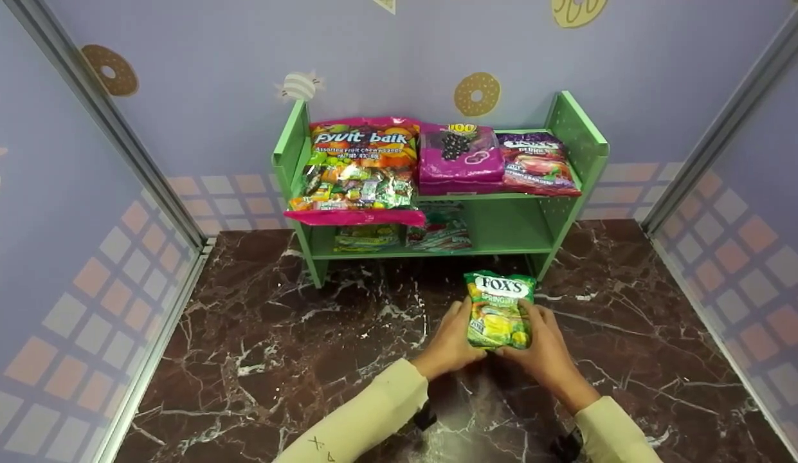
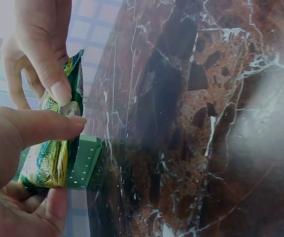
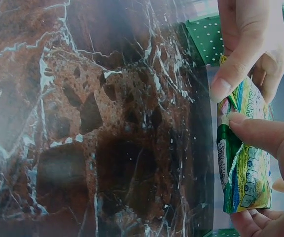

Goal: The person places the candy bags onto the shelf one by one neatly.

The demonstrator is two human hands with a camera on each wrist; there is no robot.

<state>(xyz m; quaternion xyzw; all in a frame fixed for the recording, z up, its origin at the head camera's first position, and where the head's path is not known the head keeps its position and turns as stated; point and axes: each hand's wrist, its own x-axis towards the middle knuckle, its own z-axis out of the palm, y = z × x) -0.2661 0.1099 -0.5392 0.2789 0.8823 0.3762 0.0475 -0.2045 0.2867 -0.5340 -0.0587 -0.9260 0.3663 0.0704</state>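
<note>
A green and yellow bag of FOX'S candy is held upright in front of the low shelf, its printed front facing up toward the head camera. My left hand grips its left side, and my right hand grips the right side. Both thumbs meet along the bottom edge. In the left wrist view, the left thumb presses the bag's lower edge while fingers curl behind it. From the right wrist, the right thumb lies on the green underside of the bag, beside the other thumb.
Behind stands a green two-tier shelf. Its top holds a large Fyuit baik candy bag, a purple pack and a berry candy bag. Below sit a yellow-green bag and a red-green bag. Patterned walls enclose the dark marble surface.
</note>
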